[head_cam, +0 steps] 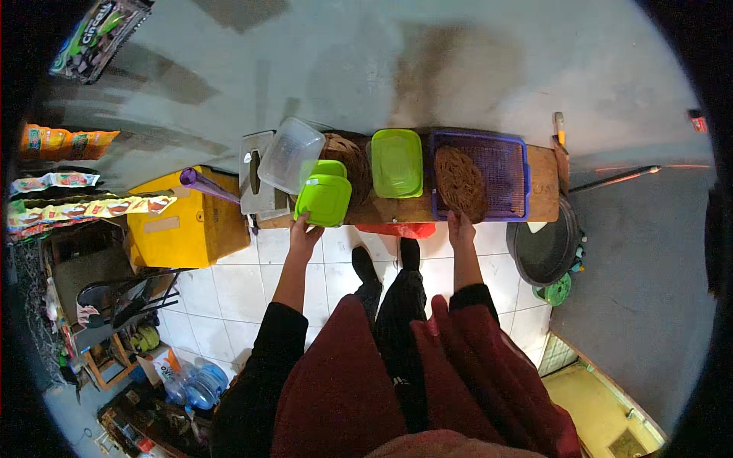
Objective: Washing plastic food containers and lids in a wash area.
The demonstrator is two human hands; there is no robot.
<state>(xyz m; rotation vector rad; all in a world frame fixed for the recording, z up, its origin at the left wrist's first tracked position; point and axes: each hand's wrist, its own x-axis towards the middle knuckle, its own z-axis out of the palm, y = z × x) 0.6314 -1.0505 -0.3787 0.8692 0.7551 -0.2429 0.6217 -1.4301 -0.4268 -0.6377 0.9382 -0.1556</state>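
My left hand point(304, 236) grips the near edge of a bright green plastic lid point(324, 201), thumb on top. Another green lid point(332, 168) shows partly behind it. Beside these, a clear plastic container point(291, 153) tilts over a grey slotted box point(251, 197). A brown woven basket point(359, 172) is partly covered by the lids and container. My right hand point(461, 229) holds an oval woven rattan plate point(458, 180) by its near end, over a purple plastic basket point(505, 177). Between my hands sits a container with a green lid point(396, 163).
The narrow wooden bench point(543, 177) stands against a grey wall point(355, 68). To its left is a yellow box point(172, 220) with a purple rolled item point(206, 187). A dark round tub point(541, 255) stands at the right. Below the bench, a red plastic bag point(404, 230) shows.
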